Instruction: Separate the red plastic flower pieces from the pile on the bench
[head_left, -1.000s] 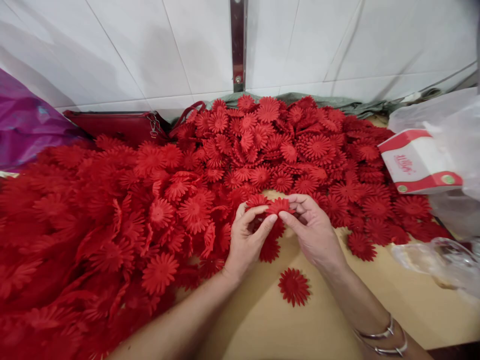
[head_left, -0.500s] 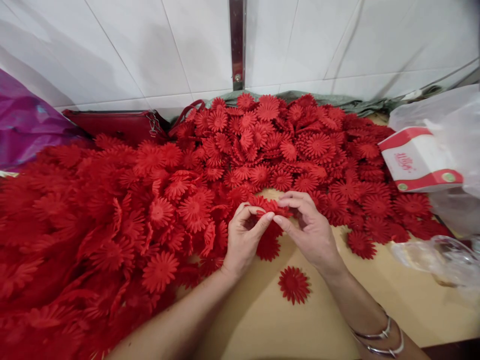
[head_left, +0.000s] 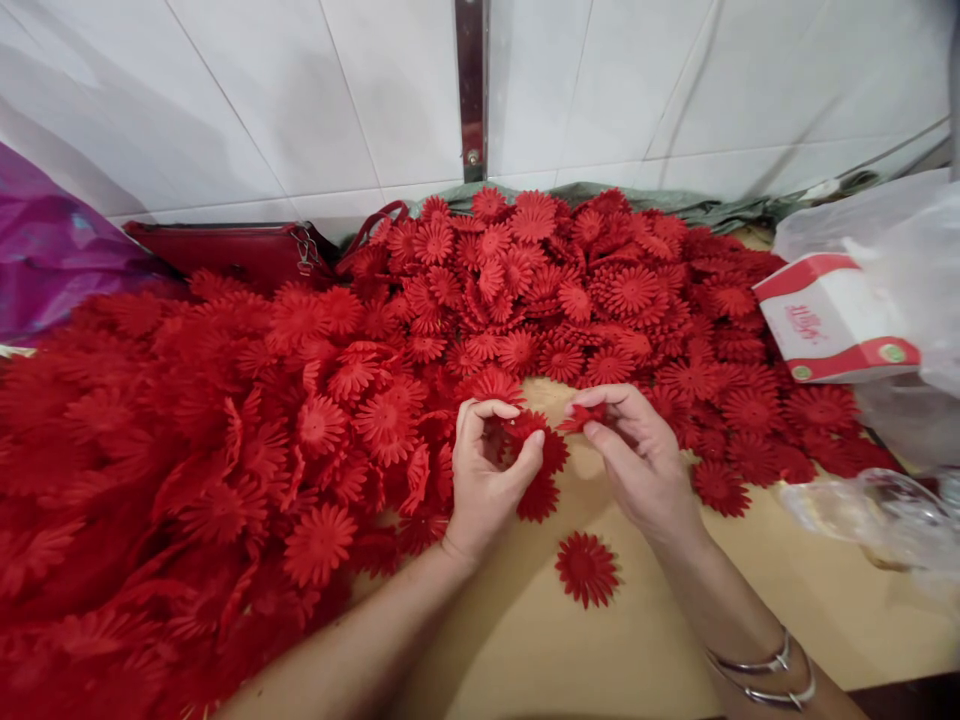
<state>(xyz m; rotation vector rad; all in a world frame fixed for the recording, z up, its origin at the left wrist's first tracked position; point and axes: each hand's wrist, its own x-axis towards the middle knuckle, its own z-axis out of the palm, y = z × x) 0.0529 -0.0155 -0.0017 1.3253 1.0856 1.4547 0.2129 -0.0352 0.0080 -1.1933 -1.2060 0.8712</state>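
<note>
A big heap of red fabric daisy flowers [head_left: 315, 400] covers the tan table [head_left: 540, 650] from the left to the back right. My left hand [head_left: 487, 480] pinches a small stack of red flowers [head_left: 544, 445] at the heap's front edge. My right hand [head_left: 637, 455] pinches one separate red flower [head_left: 581, 418] between thumb and forefinger, just right of that stack. A single flat red flower [head_left: 587, 568] lies on the bare table below both hands. Silver bangles [head_left: 765, 675] ring my right wrist.
A red handbag [head_left: 240, 250] lies against the white tiled wall at the back left, beside a purple plastic bag [head_left: 52, 245]. At the right stand a white-and-red box [head_left: 836, 320] and clear plastic bags [head_left: 877, 510]. A metal strip [head_left: 472, 90] runs up the wall.
The flowers held together by both hands have come apart: my right hand has pulled one flower off to the right, while my left hand keeps the rest.
</note>
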